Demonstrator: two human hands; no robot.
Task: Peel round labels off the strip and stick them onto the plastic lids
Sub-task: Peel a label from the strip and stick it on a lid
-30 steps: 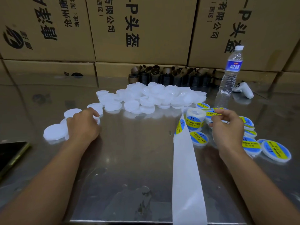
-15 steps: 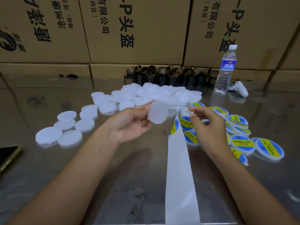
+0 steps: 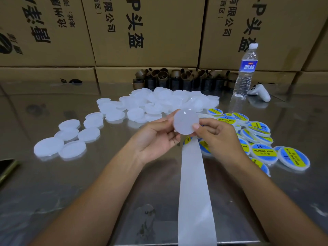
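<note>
A blank translucent white lid (image 3: 185, 121) is held up above the table between both hands. My left hand (image 3: 156, 139) grips its left edge with fingers curled behind it. My right hand (image 3: 218, 135) pinches its right edge, thumb on the face. Below them the white backing strip (image 3: 192, 183) runs toward me, with a blue-and-yellow label (image 3: 187, 140) at its far end, partly hidden by my hands. A heap of blank lids (image 3: 159, 102) lies behind, and more blank lids (image 3: 67, 139) lie at left. Labelled lids (image 3: 262, 139) are piled at right.
The steel table (image 3: 88, 192) is backed by stacked cardboard boxes (image 3: 142, 32). A row of brown tape cores (image 3: 177, 79) stands at the back. A water bottle (image 3: 245, 71) and a white controller (image 3: 260, 92) are at back right. A dark phone (image 3: 5, 167) lies at the left edge.
My left hand picked a blank lid from the left group and carried it to the middle. My right hand left the strip's end and now pinches the lid's right edge.
</note>
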